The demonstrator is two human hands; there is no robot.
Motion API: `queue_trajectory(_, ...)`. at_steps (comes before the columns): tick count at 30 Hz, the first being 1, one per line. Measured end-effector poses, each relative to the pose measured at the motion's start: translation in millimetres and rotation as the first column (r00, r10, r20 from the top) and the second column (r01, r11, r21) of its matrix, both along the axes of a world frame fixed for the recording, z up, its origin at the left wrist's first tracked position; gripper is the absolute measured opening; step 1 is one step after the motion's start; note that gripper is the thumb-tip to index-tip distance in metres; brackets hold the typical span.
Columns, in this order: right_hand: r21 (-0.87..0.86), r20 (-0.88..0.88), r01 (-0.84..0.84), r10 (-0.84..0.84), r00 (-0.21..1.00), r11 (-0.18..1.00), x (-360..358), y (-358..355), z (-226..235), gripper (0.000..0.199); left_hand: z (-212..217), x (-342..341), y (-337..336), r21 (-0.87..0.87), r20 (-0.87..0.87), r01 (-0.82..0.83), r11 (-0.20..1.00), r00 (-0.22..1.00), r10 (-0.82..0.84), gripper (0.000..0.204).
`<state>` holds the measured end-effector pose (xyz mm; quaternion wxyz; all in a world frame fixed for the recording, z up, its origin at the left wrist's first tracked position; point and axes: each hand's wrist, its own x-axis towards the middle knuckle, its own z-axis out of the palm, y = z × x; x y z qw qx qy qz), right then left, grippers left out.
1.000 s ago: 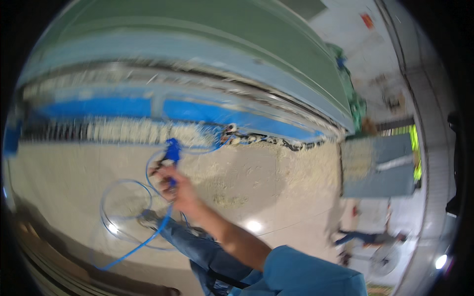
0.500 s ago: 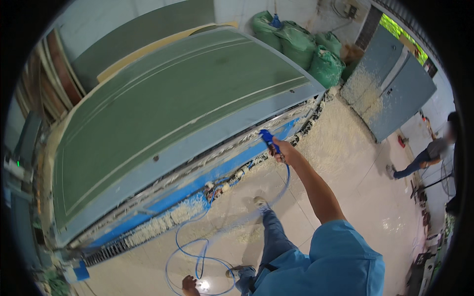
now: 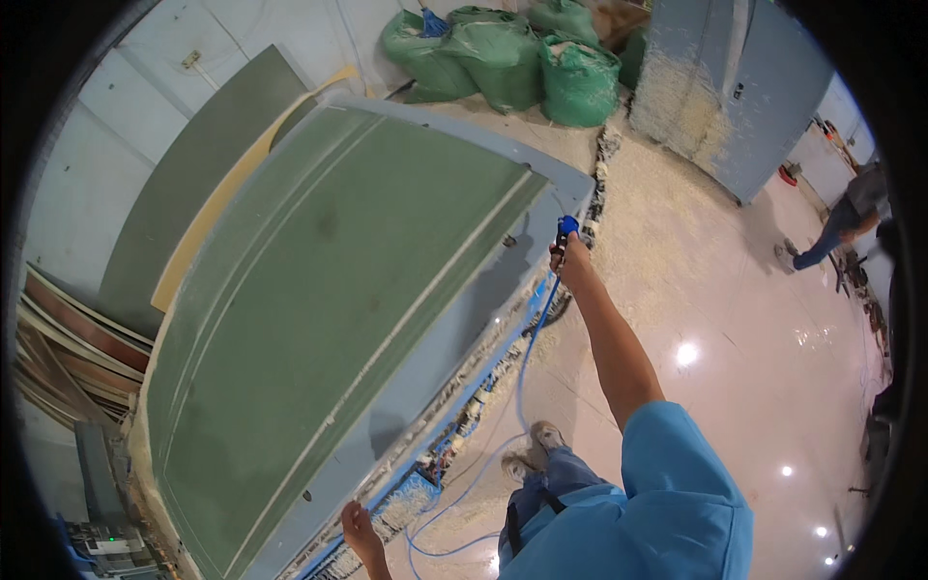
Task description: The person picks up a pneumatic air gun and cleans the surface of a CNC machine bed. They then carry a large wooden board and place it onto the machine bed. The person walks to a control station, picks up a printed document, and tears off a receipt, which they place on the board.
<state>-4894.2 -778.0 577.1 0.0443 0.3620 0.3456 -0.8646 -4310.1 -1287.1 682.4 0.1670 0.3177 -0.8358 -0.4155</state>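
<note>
Sawdust [image 3: 667, 184] is lying in pale drifts across the glossy floor [image 3: 744, 329] beside a big machine table [image 3: 338, 290], whose broad green top is framed by a grey border. Reaching out along a bare, outstretched arm, the right hand [image 3: 572, 261] is closing around a blue air blow gun [image 3: 565, 230], gripping it firmly with the nozzle end standing just above the fist, near the far corner of the table. A thin blue hose [image 3: 527, 338] is trailing down from the gun, running beside the table's edge and looping on the floor near the person's shoes [image 3: 530, 452]. Low in the view, the left hand [image 3: 360, 530] is hanging close to the table's near edge, just beside a clump of shavings; its fingers are looking loosely spread and holding nothing that shows, though whether they are touching the edge is hard to tell. A blue short sleeve [image 3: 677, 483] is filling the lower right. Green sacks [image 3: 512, 58] are standing bunched together beyond the far end of the table, near a tall grey cabinet [image 3: 735, 87] with shavings piled against its base. Flat panels [image 3: 193, 193] are leaning against the wall on the left. Another person [image 3: 839, 224] is standing well apart at the right edge.
</note>
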Motion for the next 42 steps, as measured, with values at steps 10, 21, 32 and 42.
queue_trajectory(10, 0.187, 0.190, -0.978, 0.973, 0.129, 0.093, 8.1, -186.8, -11.9, 0.039, -11.7, -320.5, -67.1, -0.150, 0.134, 0.372, 0.916, 0.926, -0.354, 0.041)
queue_trajectory(21, -0.088, 0.093, -0.140, 0.148, 0.985, 0.986, -298.6, -325.6, 17.7, 0.046, -52.9, -580.3, -116.6, -0.454, 0.396, 0.281, 0.846, 0.914, -0.092, 0.065)
queue_trajectory(32, 0.204, -0.029, -0.304, 0.316, 0.948, 0.931, -551.4, -432.9, -3.5, 0.051, -48.0, -609.2, -119.8, -0.444, 0.540, 0.303, 0.843, 0.841, -0.018, 0.068)
queue_trajectory(42, 0.146, 0.025, -0.860, 0.867, 0.498, 0.490, -543.2, -658.5, -2.6, 0.040, -51.5, -605.5, -120.9, -0.450, 0.488, 0.274, 0.850, 0.873, -0.023, 0.064)
